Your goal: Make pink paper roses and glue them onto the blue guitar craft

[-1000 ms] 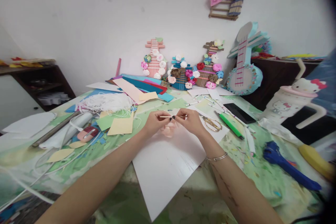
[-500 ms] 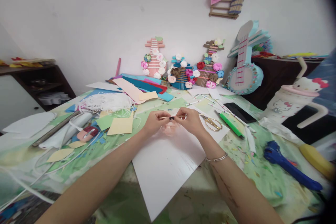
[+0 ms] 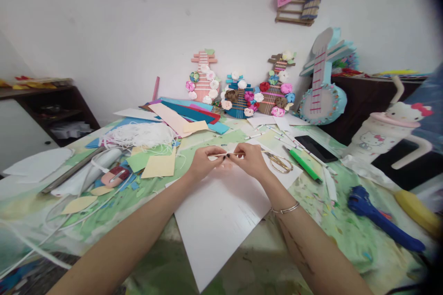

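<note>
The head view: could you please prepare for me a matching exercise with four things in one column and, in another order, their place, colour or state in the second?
Things
1. Thin pale strip
2. Large white sheet
3. Scissors
4. Phone

Places, colours, states
A. Gold-coloured, with looped handles
B. Black, lying flat
C. Pinched by the left hand and the right hand
D. One corner points to the bottom of the picture

Right pairs: 1-C, 2-D, 3-A, 4-B

Forearms bared; nails painted dark on left hand and right hand; thin, silvery bangle worn at right wrist; right forearm marked lengthwise with dark, irregular lines
</note>
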Demonstrator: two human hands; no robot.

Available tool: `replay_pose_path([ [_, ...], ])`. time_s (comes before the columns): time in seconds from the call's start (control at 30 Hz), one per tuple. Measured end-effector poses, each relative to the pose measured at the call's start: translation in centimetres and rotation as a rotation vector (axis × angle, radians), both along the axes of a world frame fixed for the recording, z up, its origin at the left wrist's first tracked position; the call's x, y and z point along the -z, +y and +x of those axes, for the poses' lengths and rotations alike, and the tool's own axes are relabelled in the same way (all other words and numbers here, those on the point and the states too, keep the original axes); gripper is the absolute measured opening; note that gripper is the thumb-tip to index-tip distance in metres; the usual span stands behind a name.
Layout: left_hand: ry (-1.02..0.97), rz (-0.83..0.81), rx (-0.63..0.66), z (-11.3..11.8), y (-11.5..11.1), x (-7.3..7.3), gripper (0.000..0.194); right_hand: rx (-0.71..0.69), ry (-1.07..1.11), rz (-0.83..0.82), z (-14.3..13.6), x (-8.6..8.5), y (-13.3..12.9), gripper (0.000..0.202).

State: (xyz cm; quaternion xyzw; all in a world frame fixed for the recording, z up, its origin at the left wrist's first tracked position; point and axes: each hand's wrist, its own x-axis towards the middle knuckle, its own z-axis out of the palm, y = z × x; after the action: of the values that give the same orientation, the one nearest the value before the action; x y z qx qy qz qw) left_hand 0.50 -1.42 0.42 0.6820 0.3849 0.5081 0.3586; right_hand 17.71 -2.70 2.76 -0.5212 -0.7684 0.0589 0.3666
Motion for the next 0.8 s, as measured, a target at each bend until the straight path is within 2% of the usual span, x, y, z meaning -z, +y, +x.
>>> replay_pose_path([
  [0.13,0.009,0.014,0.003,0.06,-0.14,-0.02,0.018,0.007,0.013,0.002,-0.04,0.05,0.0,0.022],
  [0.27,0.081,0.098,-0.041,0.1,-0.36,-0.01,0.016,0.013,-0.003,0.015,-0.07,0.05,-0.06,0.022],
  [0.5,0.294,0.421,-0.161,-0.07,0.01,0.21,0.011,0.027,-0.019,0.034,-0.33,-0.16,-0.37,0.025],
  [0.7,0.353,0.451,-0.193,-0.11,0.42,0.61,0.006,0.023,-0.024,0.049,-0.44,-0.01,-0.37,0.022],
  [0.8,0.35,0.485,-0.183,-0.04,0.43,0.63,0.011,0.009,-0.028,0.068,-0.47,0.02,-0.4,0.022],
])
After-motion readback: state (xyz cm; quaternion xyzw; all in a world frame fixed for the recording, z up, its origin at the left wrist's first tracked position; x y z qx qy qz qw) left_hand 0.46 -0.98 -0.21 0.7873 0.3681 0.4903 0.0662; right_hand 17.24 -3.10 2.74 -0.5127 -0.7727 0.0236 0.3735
